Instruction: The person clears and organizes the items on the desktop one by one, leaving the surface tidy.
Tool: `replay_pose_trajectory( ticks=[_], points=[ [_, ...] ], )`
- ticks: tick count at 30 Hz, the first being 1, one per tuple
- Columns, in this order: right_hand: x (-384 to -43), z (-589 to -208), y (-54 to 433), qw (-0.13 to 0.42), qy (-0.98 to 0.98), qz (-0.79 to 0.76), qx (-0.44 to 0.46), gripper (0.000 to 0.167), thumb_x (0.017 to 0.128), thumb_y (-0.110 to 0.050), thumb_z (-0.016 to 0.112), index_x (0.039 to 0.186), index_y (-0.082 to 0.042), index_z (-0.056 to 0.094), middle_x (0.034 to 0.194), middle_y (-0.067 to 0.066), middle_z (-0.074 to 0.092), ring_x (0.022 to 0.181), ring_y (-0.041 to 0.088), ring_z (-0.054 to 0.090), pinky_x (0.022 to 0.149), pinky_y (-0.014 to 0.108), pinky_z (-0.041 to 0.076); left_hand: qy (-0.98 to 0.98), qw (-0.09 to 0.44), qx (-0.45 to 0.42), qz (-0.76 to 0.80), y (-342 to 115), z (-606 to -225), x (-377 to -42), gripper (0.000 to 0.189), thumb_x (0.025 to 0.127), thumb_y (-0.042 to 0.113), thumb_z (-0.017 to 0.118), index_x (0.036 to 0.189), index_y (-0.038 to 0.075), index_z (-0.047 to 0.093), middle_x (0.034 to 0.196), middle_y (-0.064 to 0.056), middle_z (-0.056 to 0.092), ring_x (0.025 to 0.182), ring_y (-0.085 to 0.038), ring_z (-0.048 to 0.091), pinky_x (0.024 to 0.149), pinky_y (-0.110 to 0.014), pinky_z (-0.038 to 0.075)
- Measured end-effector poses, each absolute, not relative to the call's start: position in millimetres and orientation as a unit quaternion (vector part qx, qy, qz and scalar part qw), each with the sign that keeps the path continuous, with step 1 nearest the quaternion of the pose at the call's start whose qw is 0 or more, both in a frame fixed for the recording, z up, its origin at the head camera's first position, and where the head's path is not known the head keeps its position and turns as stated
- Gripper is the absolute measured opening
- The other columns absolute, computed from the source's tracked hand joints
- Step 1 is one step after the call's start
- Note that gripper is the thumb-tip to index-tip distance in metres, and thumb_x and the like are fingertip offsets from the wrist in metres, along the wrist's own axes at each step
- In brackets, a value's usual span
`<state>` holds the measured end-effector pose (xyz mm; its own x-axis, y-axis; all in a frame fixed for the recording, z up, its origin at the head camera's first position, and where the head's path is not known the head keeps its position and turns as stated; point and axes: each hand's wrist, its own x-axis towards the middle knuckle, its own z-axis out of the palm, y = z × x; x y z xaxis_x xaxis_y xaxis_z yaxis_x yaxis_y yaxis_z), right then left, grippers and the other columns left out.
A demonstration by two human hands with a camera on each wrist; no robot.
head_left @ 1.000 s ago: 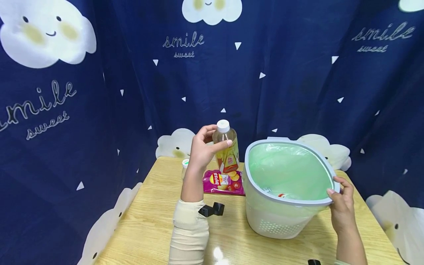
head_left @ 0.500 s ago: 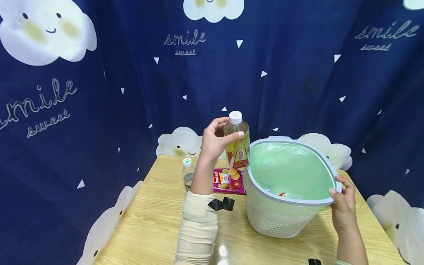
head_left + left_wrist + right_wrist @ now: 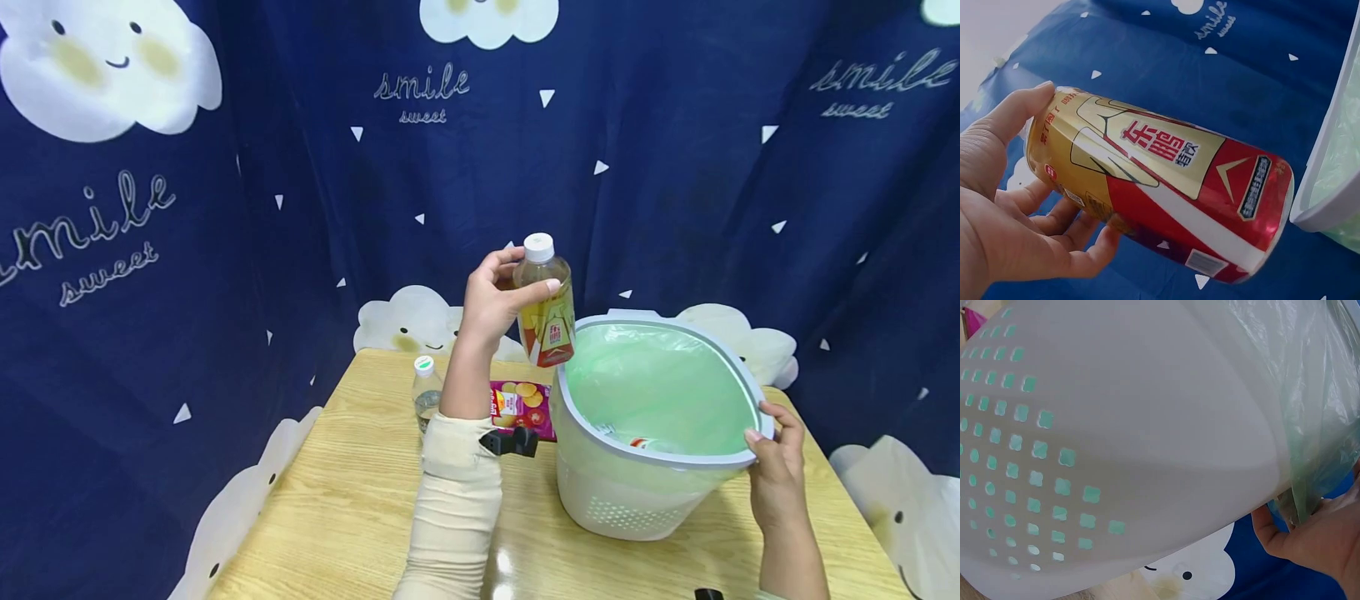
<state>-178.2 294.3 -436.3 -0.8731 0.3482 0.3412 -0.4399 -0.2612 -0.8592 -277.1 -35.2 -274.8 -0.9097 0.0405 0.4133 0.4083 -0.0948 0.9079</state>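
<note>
My left hand [image 3: 491, 300] grips a drink bottle [image 3: 547, 321] with a white cap and a gold and red label, raised beside the trash bin's left rim. In the left wrist view the bottle [image 3: 1166, 181] lies slantwise across the hand, with the bin's rim [image 3: 1329, 209] close to its base. My right hand [image 3: 780, 467] holds the right side of the rim of the white trash bin [image 3: 622, 508], thumb on top. A green bag [image 3: 660, 375] lines the bin and folds over its outside. Something with red and white shows low inside.
Left of the bin lies a purple chip bag [image 3: 525, 408], partly behind the left forearm. A clear bottle [image 3: 426, 392] with a white and green cap stands further left on the wooden table [image 3: 322, 500]. A blue curtain [image 3: 675, 167] hangs behind.
The left hand has carried the gold and red bottle up and to the right, to the bin's rim. The clear bottle has come into fuller view. My right hand keeps its hold.
</note>
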Motion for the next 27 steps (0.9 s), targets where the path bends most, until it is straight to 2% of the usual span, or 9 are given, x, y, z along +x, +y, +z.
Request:
replay_pose_trajectory(
  ticks=[7, 14, 21, 27],
  points=[
    [-180.4, -436.2, 293.6, 0.249, -0.553, 0.795, 0.037, 0.034, 0.089, -0.001, 0.041, 0.119, -0.017, 0.045, 0.109, 0.010, 0.041, 0.080, 0.009, 0.057, 0.065, 0.018, 0.046, -0.661, 0.122, -0.170, -0.721, -27.8, -272.4, -284.9, 0.053, 0.073, 0.016, 0.080, 0.119, 0.005, 0.058, 0.106, -0.009, 0.059, 0.094, -0.022, 0.055, 0.079, -0.032, 0.048],
    [-177.7, -436.5, 292.4, 0.251, -0.556, 0.792, 0.030, 0.035, 0.089, -0.001, 0.041, 0.120, -0.016, 0.045, 0.108, 0.009, 0.042, 0.080, 0.010, 0.056, 0.065, 0.018, 0.046, -0.672, 0.109, -0.176, -0.711, -13.5, -267.6, -289.3, 0.052, 0.073, 0.020, 0.080, 0.118, 0.008, 0.058, 0.105, -0.005, 0.059, 0.095, -0.020, 0.055, 0.079, -0.031, 0.048],
    [-178.0, -436.2, 291.6, 0.253, -0.553, 0.793, 0.034, 0.035, 0.089, -0.001, 0.041, 0.119, -0.017, 0.046, 0.108, 0.009, 0.043, 0.080, 0.009, 0.056, 0.064, 0.019, 0.046, -0.689, 0.074, -0.174, -0.700, -0.9, -259.3, -296.3, 0.053, 0.072, 0.024, 0.081, 0.117, 0.011, 0.058, 0.105, -0.002, 0.059, 0.096, -0.018, 0.054, 0.078, -0.030, 0.048],
    [-177.9, -436.9, 292.2, 0.252, -0.550, 0.796, 0.032, 0.035, 0.089, -0.001, 0.042, 0.120, -0.017, 0.046, 0.108, 0.008, 0.044, 0.079, 0.009, 0.057, 0.064, 0.018, 0.046, -0.689, 0.041, -0.175, -0.702, 16.7, -255.0, -299.8, 0.050, 0.071, 0.021, 0.081, 0.115, 0.011, 0.059, 0.101, -0.001, 0.058, 0.092, -0.016, 0.054, 0.076, -0.030, 0.047]
  ],
)
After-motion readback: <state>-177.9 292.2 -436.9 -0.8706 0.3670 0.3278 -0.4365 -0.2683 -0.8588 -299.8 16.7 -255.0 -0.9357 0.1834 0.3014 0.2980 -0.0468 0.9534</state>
